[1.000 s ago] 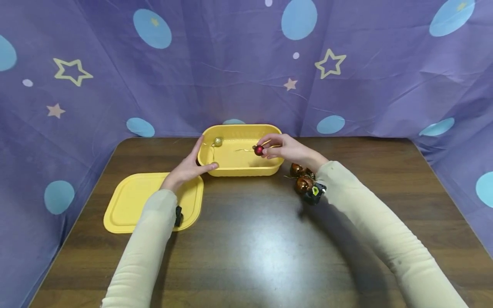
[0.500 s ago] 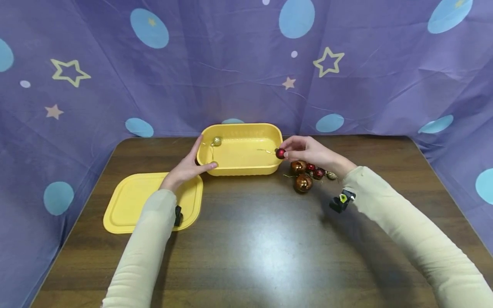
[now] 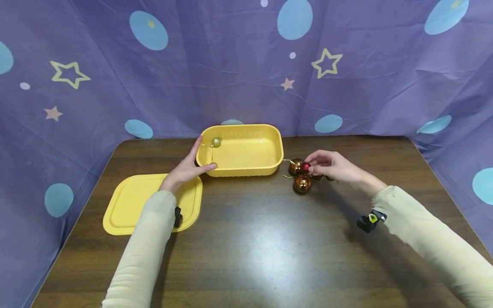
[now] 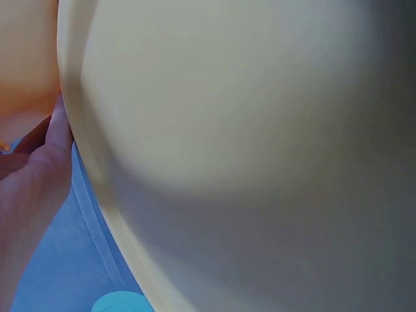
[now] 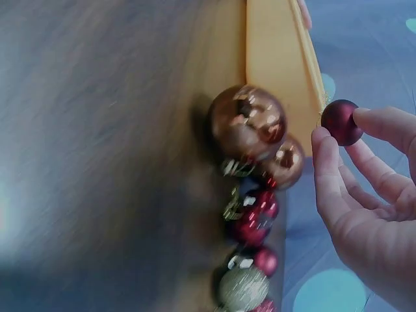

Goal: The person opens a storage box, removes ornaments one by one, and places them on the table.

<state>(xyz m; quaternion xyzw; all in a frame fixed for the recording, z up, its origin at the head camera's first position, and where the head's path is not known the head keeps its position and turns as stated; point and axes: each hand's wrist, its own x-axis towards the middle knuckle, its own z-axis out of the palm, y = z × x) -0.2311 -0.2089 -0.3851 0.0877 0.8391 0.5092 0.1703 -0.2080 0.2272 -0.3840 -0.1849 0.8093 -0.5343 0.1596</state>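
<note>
My left hand [image 3: 186,170] rests against the left end of a yellow plastic box [image 3: 242,172], thumb along the front rim and straight fingers at the side. Inside the box, at its left, lies a small gold Christmas bauble [image 3: 216,142] with a gold string. My right hand [image 3: 337,168] pinches a small matte dark-red bauble [image 5: 341,123] between thumb and fingertips, to the right of the box. In the head view it overlaps a cluster with two larger shiny copper baubles [image 3: 302,184]. In the right wrist view, shiny red baubles [image 5: 253,218] and a glittery pale one [image 5: 244,288] sit beside them.
A yellow lid [image 3: 132,205] lies flat on the brown wooden table [image 3: 246,248] at the left, partly under my left forearm. Behind the table hangs a purple curtain [image 3: 246,64] with stars and blue ovals, close to the box's back side.
My right hand has moved right and toward me with the dark-red bauble, from over the box to the bauble cluster beside it. The left hand stays at the box.
</note>
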